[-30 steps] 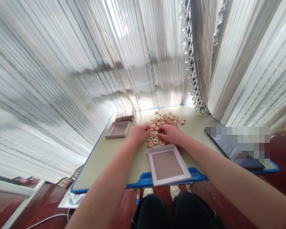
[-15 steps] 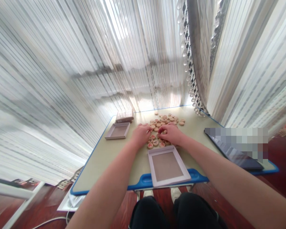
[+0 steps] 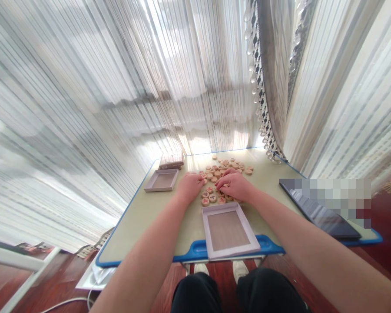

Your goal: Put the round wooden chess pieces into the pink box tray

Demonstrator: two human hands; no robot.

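Observation:
Many round wooden xiangqi pieces (image 3: 217, 174) lie in a loose heap on the table (image 3: 140, 226), between and beyond my hands. In front of the heap, several pieces (image 3: 213, 198) sit close together, showing red or black characters. My left hand (image 3: 191, 187) is at the left side of the heap, its fingers closed on a piece (image 3: 204, 181) at the fingertips. At the right, my right hand (image 3: 236, 184) has bent fingers brought together over the pieces; what it grips is mostly hidden beneath the fingertips. A shallow open box (image 3: 230, 230) lies just nearer to me.
Another shallow box part (image 3: 161, 180) lies at the left, with a brown package (image 3: 171, 160) behind it. A dark tablet (image 3: 319, 213), partly blurred out, rests at the right edge. A blue tray edge (image 3: 195, 250) runs along the front; curtains (image 3: 182, 108) hang behind.
My right hand's fingertips have shifted slightly nearer to me, over the front pieces. My left hand has drawn a little left, away from the right. The view has tilted slightly.

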